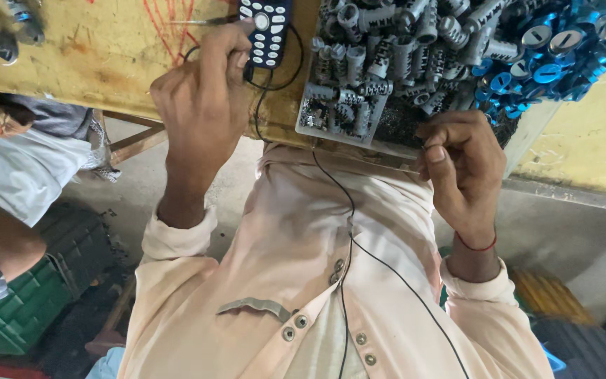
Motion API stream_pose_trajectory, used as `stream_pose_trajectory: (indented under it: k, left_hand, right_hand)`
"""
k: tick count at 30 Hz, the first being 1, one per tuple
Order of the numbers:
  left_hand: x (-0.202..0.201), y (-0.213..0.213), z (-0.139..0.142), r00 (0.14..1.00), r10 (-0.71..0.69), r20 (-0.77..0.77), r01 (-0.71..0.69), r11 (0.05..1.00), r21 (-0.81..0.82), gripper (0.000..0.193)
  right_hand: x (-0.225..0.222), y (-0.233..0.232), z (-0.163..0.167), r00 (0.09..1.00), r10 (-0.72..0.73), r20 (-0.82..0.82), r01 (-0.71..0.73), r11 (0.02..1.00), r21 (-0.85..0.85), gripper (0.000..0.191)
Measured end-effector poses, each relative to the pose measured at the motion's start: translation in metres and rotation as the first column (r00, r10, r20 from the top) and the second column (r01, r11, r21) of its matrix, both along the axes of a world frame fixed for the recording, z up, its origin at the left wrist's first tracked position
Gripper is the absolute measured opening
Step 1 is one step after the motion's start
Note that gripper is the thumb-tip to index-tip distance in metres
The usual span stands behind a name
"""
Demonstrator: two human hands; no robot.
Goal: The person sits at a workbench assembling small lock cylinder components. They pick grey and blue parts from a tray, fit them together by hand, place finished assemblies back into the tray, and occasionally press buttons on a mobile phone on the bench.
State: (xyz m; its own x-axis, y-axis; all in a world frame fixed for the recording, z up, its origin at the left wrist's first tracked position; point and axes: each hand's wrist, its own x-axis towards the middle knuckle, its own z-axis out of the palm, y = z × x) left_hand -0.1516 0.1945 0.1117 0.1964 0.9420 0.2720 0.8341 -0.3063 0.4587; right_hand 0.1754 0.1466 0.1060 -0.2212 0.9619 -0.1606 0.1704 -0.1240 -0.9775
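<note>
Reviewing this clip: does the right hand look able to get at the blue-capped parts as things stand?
Probably yes. The right hand sits curled at the edge of the tray, and the blue-capped parts lie heaped in the open just beyond it, uncovered.

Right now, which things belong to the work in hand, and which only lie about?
In hand: left hand with thin tool at keypad phone; right hand at tray of grey parts.
Lying about: blue caps, black cable, green crate.
</note>
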Motion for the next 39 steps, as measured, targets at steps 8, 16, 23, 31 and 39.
stream_pose_trajectory:
  k: [8, 16, 23, 31, 39]
  left_hand:
    - [-0.008, 0.000, -0.009, 0.998, -0.062, -0.032, 0.061, 0.998, -0.036, 0.034]
    - [-0.006, 0.000, -0.005, 0.990, -0.087, -0.111, 0.085, 0.996, -0.018, 0.025]
    - [0.001, 0.007, -0.003, 0.995, -0.063, -0.072, 0.062, 0.998, -0.019, 0.025]
    - [-0.003, 0.007, 0.008, 0.995, -0.054, -0.088, 0.046, 0.995, -0.092, 0.019]
    - [0.066, -0.055, 0.010, 0.452, 0.068, 0.889, -0.054, 0.997, -0.049, 0.009]
  right_hand:
    - [-0.003, 0.004, 0.000, 0.999, 0.027, 0.039, -0.027, 1.000, -0.002, 0.015]
    - [-0.005, 0.002, 0.001, 0.998, 0.016, 0.053, -0.017, 1.000, 0.011, 0.016]
    - [-0.004, 0.004, 0.004, 0.994, 0.026, 0.107, -0.031, 0.999, 0.041, 0.014]
    - [-0.004, 0.002, 0.003, 0.997, 0.023, 0.077, -0.024, 1.000, 0.015, 0.013]
    - [-0.005, -0.010, 0.005, 0.982, -0.052, -0.183, 0.041, 0.997, -0.063, 0.018]
